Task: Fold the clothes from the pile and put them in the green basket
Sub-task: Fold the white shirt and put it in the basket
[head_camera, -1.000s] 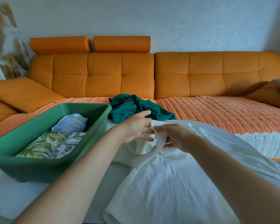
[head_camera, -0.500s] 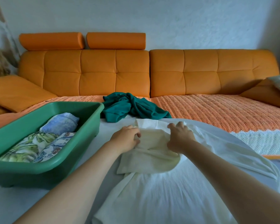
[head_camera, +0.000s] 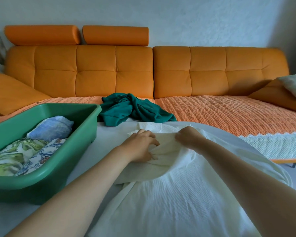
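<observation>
Looking down along my two forearms, I see the white garment spread on the white worktop nearest to me, with its lower part running out of view at the bottom.

A second ago both hands held its upper part lifted in the air. Now this part is laid down on the body of the garment as a flap. The left hand pinches the flap with curled fingers, so its grip is closed on the cloth. The right hand holds the far edge of the flap just beside it; its fingertips are hidden, but I judge that its grip is also closed on the fabric.

For the task, I think this means the first fold is placed but not finished. The garment is still wide and is not yet in the basket.

To the left stands the green basket, near the garment but not touching it. Three folded clothes already lie inside.

Further away, a crumpled teal garment waits at the far edge of the worktop. It is all that I can see of the pile, so at least one more piece remains.

Behind it is the orange sofa.
</observation>
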